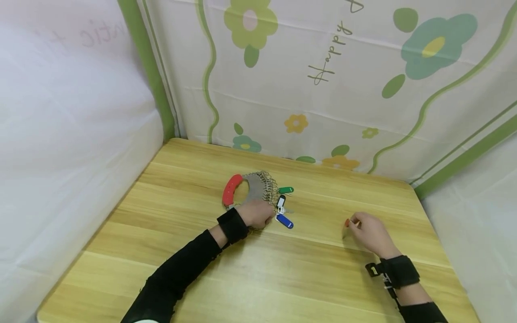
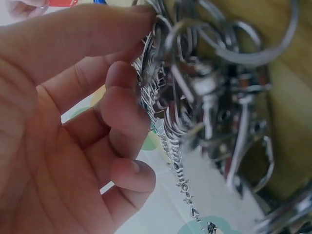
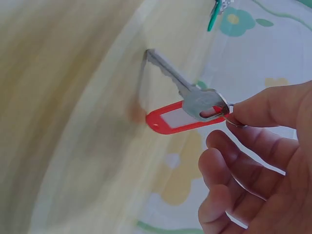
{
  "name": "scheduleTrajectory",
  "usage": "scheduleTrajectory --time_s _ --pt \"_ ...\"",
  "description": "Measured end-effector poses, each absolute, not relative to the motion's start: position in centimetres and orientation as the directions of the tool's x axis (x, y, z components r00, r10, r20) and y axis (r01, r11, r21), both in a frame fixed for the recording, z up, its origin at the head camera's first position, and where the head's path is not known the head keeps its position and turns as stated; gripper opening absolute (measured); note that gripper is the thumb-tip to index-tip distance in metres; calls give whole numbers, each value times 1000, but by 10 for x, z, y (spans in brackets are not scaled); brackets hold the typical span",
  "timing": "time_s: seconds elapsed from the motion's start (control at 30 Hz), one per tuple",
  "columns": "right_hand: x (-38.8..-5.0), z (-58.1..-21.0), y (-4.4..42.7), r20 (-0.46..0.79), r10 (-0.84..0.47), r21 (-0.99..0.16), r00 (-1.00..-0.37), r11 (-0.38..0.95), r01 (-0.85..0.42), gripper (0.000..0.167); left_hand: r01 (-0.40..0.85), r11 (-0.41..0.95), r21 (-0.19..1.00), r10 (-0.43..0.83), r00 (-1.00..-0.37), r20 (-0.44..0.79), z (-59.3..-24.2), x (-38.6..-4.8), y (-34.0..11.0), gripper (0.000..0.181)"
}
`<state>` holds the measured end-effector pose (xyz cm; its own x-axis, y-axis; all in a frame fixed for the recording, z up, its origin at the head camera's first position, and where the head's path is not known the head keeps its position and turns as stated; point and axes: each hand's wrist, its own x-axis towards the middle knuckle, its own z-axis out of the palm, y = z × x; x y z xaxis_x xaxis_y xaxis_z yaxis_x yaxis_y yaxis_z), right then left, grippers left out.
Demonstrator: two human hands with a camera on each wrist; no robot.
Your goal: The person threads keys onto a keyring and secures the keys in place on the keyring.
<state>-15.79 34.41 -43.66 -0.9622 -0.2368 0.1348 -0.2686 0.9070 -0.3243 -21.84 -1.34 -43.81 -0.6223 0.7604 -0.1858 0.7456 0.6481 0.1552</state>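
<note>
A key holder with a red handle (image 1: 232,190) and a curved grey metal plate (image 1: 254,186) lies on the wooden table. Metal clips and rings (image 2: 204,87) line its edge. At the plate's near end my left hand (image 1: 256,213) pinches one of the clips between thumb and forefinger; the exact grip is partly hidden. Off to the right, my right hand (image 1: 370,233) pinches the small ring of a key (image 3: 168,73) with a red key tag (image 3: 163,117). The key hangs just over the tabletop, its tip near or touching the wood.
A green key tag (image 1: 286,190), a black key tag (image 1: 281,201) and a blue key tag (image 1: 285,221) with keys lie beside the clips. The table (image 1: 282,278) ends at a flowered curtain (image 1: 274,89) behind, with white cloth (image 1: 72,148) on the left.
</note>
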Motion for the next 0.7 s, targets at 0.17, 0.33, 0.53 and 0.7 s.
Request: scheduleTrajectory --time_s 0.17,0.33,0.53,0.7 --pt "-166 -434 329 150 -237 -353 -960 894 -276 9 745 656 124 752 -631 -188 -439 -218 -12 34" --pt "-175 -431 311 174 -234 -411 -956 865 -287 8 742 661 112 747 -637 -190 -440 -218 -11 34" --pt "-188 -433 285 153 -227 -551 -962 788 -273 10 697 692 187 722 -659 -214 -442 -219 -11 33" --pt "-203 -436 262 110 -223 -684 -969 690 -237 14 675 695 247 718 -663 -210 -443 -223 -10 32"
